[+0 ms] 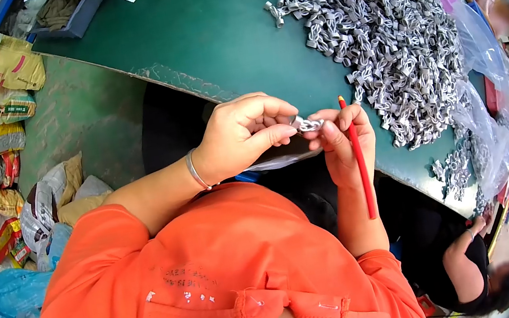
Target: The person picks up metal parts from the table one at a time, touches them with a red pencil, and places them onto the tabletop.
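Observation:
A small silver metal chain piece [309,125] with a round cap-like end is held between my two hands, just off the table's near edge. My left hand [243,127], with a bracelet on the wrist, pinches the capped end between thumb and forefinger. At the linked end, my right hand [346,141] grips the piece with its fingertips. A red pencil [359,162] is tucked between the fingers of that same hand, its tip pointing away from me. Similar metal pieces lie in a large heap [381,32] on the green table [200,28].
A grey bin [76,17] with cloth stands at the table's far left. Filled sacks [5,98] line the left side. Clear plastic sheeting [488,102] hangs by the heap's right edge. A co-worker [474,264] sits at the lower right, another person [498,14] at the upper right.

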Motion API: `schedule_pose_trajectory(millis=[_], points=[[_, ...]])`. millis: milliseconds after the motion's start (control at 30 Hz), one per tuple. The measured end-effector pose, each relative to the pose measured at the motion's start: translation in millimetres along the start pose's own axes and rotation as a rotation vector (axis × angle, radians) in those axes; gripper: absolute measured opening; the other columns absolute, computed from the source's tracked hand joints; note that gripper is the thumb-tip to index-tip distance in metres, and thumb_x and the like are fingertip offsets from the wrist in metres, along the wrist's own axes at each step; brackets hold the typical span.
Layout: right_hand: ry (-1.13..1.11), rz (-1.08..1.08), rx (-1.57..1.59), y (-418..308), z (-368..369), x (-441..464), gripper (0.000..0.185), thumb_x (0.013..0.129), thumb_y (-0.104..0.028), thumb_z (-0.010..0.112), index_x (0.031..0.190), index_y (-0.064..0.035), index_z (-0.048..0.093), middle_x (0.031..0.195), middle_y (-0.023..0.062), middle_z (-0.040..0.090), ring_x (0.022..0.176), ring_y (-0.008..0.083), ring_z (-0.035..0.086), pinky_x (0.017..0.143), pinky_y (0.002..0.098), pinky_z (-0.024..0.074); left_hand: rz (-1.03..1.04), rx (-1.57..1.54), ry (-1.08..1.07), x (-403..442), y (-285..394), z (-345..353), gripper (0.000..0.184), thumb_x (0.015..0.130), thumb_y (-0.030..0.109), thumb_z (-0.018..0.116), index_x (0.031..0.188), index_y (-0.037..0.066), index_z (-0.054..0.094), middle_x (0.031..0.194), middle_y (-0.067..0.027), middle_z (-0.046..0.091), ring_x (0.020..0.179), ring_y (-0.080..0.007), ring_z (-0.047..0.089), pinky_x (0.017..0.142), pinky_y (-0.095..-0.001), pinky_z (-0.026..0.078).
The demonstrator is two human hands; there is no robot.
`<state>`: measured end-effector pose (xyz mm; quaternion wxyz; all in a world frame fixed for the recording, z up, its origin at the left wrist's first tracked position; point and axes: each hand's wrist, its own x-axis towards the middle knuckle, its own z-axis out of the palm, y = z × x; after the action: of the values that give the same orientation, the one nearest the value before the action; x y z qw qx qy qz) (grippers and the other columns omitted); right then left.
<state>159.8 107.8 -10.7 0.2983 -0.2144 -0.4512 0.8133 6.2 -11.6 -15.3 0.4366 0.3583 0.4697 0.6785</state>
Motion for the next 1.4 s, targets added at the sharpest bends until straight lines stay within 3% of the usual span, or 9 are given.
schedule_pose_trajectory(millis=[167,367,467,567,733,833,933,1333,1400], points=[[-0.078,-0.261,-0.197,12,-4,-5,0.031,0.079,0.018,0.059,0.084,-0.0054,0.039,0.104,0.0212,0.061,0.101,0.0264,0.062,0.083,0.0332,0.0543,0.257,0.225,-0.012,1,3,-4,0.024,0.076,-0.008,0.069,0.099,-0.002,0.063,0.093,-0.0104,0.063,0.082,-0.0141,0.063,0.069,-0.0243,0.054],[-0.173,-0.422,-0.445,4,-6,-18,0.029,0.078,0.017,0.061,0.078,-0.0041,0.040,0.099,0.0223,0.063,0.094,0.0293,0.064,0.080,0.0365,0.0548,0.490,0.515,-0.098,-1,8,-9,0.023,0.069,-0.006,0.073,0.089,0.001,0.064,0.088,-0.0114,0.064,0.079,-0.0224,0.063,0.067,-0.0301,0.051],[-0.187,-0.518,-0.555,-5,-12,-16,0.029,0.076,0.013,0.064,0.072,-0.0038,0.041,0.091,0.0203,0.066,0.084,0.0280,0.066,0.073,0.0349,0.0539,0.427,0.547,-0.143,-5,7,-13,0.020,0.070,-0.006,0.071,0.088,0.001,0.065,0.089,-0.0116,0.063,0.077,-0.0211,0.063,0.066,-0.0286,0.052],[0.240,-0.685,-1.118,-11,-35,-6,0.028,0.074,0.010,0.068,0.073,-0.0027,0.042,0.085,0.0149,0.066,0.073,0.0223,0.063,0.068,0.0290,0.0498,0.331,0.596,-0.202,-6,2,-15,0.019,0.072,-0.007,0.070,0.090,0.000,0.066,0.089,-0.0109,0.063,0.077,-0.0187,0.063,0.064,-0.0274,0.052],[0.306,-0.691,-1.549,-16,-47,18,0.034,0.064,0.001,0.078,0.078,-0.0035,0.048,0.088,0.0117,0.062,0.074,0.0292,0.054,0.064,0.0376,0.0446,0.203,0.355,-0.263,-2,22,0,0.019,0.075,-0.005,0.070,0.093,0.000,0.067,0.089,-0.0090,0.062,0.074,-0.0139,0.060,0.058,-0.0235,0.048],[0.320,-0.729,-1.444,-12,-49,19,0.032,0.066,0.004,0.076,0.077,-0.0027,0.047,0.089,0.0127,0.063,0.070,0.0268,0.056,0.064,0.0337,0.0468,-0.015,-0.450,-0.421,-4,54,24,0.036,0.074,0.002,0.074,0.107,-0.001,0.061,0.096,-0.0124,0.057,0.077,-0.0157,0.054,0.066,-0.0256,0.045],[0.333,-0.660,-1.027,-2,-51,13,0.027,0.074,0.009,0.070,0.077,-0.0013,0.045,0.093,0.0146,0.064,0.070,0.0143,0.058,0.068,0.0252,0.0492,-0.001,-0.828,-0.586,-11,77,48,0.035,0.075,0.002,0.074,0.107,-0.001,0.060,0.095,-0.0117,0.057,0.077,-0.0152,0.054,0.066,-0.0253,0.045],[0.180,-0.612,-0.998,5,-38,3,0.027,0.076,0.012,0.067,0.078,-0.0015,0.043,0.097,0.0166,0.063,0.076,0.0147,0.060,0.072,0.0257,0.0501,0.156,-1.079,-0.766,-18,77,106,0.032,0.078,0.002,0.071,0.106,0.000,0.057,0.093,-0.0087,0.056,0.076,-0.0130,0.054,0.064,-0.0240,0.045],[0.180,-0.527,-0.740,4,-36,1,0.029,0.078,0.012,0.066,0.081,-0.0025,0.042,0.099,0.0178,0.063,0.080,0.0150,0.060,0.075,0.0259,0.0501,0.164,-1.084,-0.775,-18,76,110,0.031,0.078,0.002,0.071,0.106,0.000,0.057,0.092,-0.0082,0.056,0.076,-0.0126,0.053,0.064,-0.0238,0.045]])
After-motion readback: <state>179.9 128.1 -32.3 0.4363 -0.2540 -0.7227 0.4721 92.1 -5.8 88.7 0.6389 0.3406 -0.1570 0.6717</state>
